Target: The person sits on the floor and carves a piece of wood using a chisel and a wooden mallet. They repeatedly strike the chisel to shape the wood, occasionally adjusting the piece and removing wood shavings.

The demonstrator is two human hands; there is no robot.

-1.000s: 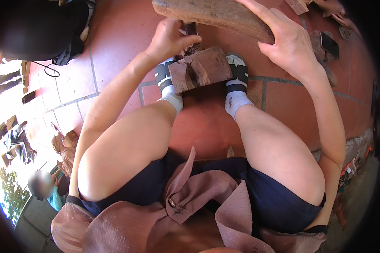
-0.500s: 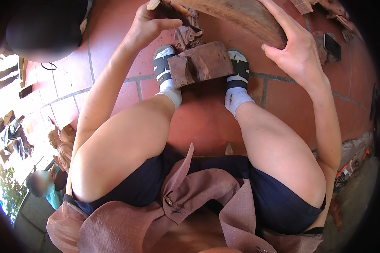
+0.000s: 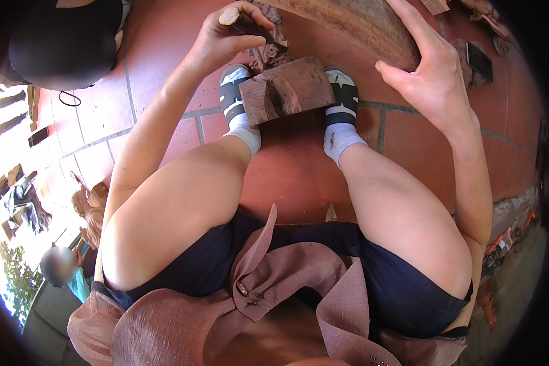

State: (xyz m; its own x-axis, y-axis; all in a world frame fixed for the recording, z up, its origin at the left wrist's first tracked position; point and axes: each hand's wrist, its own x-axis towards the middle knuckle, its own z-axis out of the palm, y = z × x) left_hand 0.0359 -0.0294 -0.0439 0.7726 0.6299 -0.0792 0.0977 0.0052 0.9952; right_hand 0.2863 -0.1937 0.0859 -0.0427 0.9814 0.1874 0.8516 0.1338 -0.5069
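At the top, left of centre, my left hand (image 3: 219, 36) is closed around a dark, chisel-like tool (image 3: 245, 25) with a pale rounded butt. Its lower end points down to the right, above a roughly carved brown wood piece (image 3: 268, 56). My right hand (image 3: 433, 76), at the upper right, grips the end of a thick length of brown wood (image 3: 360, 27), thumb on the near side. The far part of that wood runs out of the picture. Between my feet rests a wooden block (image 3: 290, 91) with a dark notch in its near face.
Red floor tiles (image 3: 165, 24) surround my sandalled feet. A phone-like dark slab (image 3: 479, 61) lies at the upper right. Someone in dark clothes (image 3: 67, 43) is close at the upper left; another person (image 3: 61, 268) appears at the lower left. Carved wooden pieces (image 3: 91, 210) stand on the left.
My left hand has tilted slightly, moving the tool's pale butt a little right and down. The wood in my right hand has shifted slightly right. Both holds are kept.
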